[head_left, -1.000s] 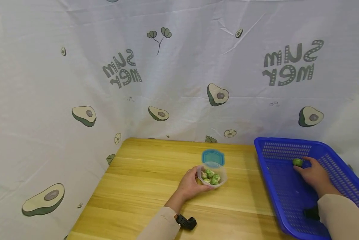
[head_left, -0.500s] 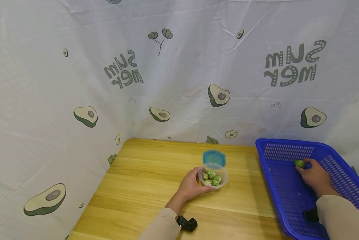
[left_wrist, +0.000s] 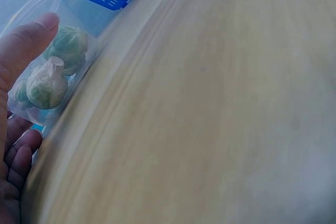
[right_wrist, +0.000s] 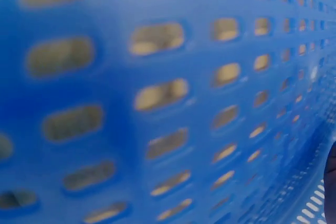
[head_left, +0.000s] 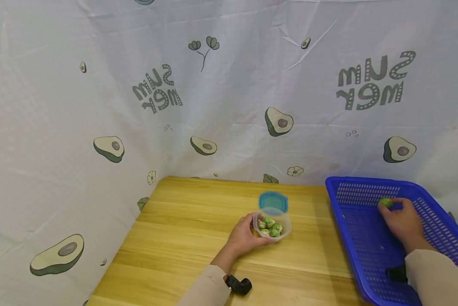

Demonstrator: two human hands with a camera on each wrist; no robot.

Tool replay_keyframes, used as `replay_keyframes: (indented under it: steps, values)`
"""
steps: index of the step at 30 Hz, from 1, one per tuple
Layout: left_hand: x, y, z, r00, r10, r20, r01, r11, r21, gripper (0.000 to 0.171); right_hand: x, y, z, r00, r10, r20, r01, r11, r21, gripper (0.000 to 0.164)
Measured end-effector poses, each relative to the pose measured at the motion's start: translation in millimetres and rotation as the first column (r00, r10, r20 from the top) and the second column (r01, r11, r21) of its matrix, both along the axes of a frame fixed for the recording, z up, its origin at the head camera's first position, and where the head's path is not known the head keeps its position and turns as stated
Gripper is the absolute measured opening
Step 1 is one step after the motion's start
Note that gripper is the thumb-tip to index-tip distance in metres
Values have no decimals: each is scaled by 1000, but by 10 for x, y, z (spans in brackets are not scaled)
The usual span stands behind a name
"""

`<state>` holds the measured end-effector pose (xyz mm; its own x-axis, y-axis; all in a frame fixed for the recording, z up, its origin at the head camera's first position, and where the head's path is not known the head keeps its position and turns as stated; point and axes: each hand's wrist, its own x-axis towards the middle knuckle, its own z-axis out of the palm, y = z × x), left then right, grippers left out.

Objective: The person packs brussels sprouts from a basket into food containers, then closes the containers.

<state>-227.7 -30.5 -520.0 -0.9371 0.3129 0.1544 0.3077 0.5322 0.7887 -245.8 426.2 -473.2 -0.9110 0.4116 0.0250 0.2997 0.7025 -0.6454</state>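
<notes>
My left hand (head_left: pixel 245 236) grips a clear plastic tub (head_left: pixel 286 233) by its side, thumb toward the front. Several Brussels sprouts (head_left: pixel 275 229) lie in the tub; the left wrist view shows pale stem ends on the sprouts (left_wrist: pixel 47 87). Inside the blue basket (head_left: pixel 345 238), my right hand (head_left: pixel 404 223) pinches one green Brussels sprout (head_left: pixel 385 202) between thumb and fingers. In the right wrist view only a dark sliver of that hand shows at the right edge; its sprout is out of that view.
A blue lid (head_left: pixel 273 201) lies on the wooden table (head_left: pixel 183 221) just behind the tub. The basket's slotted wall (right_wrist: pixel 199 114) fills the right wrist view. A printed white curtain (head_left: pixel 229 93) hangs behind and to the left of the table.
My right hand, with the sprout pinched in it, has shifted slightly right and up in the basket. The left hand and tub hold still.
</notes>
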Motion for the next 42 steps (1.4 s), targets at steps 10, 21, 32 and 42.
replay_keyframes:
  steps: [10, 21, 32, 42]
  values:
    - [22, 13, 22, 1000, 0, 11, 0, 1000, 8, 81, -37, -98, 115, 987, -66, -145, 69, 997, 20, 71]
    - [15, 14, 34, 999, -7, 32, 6, 1000, 26, 81, -83, -283, 310, 934, -154, -322, 156, 988, -18, 58]
    - [9, -1, 28, 999, -5, 31, 4, 999, 32, 81, -89, -617, 514, 850, -45, -526, 72, 997, 32, 42]
    - [6, 1, 15, 1000, -15, 23, 14, 999, 36, 84, -57, -910, 674, 772, 132, -622, -71, 990, 122, 39]
